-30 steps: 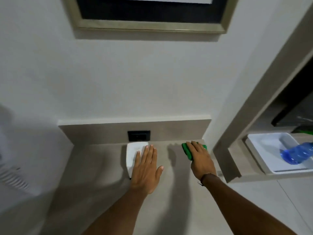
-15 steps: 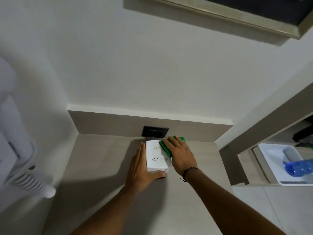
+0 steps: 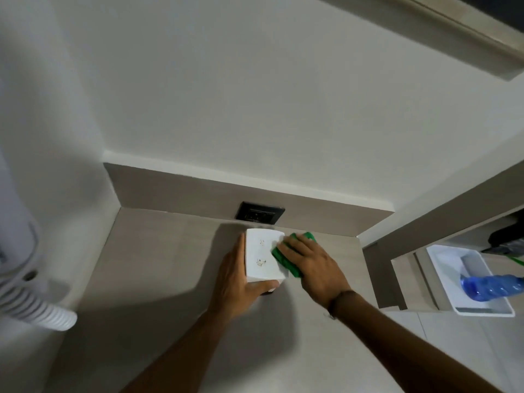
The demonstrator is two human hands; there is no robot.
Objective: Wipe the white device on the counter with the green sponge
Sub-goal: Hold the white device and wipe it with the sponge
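Left hand [image 3: 238, 279] clasps white device [image 3: 262, 255] | right hand [image 3: 312, 262] presses green sponge [image 3: 286, 258] against it | outlet [image 3: 260, 216] just behind

Single head-worn wide-angle view looked forward and steeply down, close over the grey wood-grain counter [image 3: 158, 251]; white plaster wall [image 3: 255, 109] at 12 o'clock, frame tilted clockwise.
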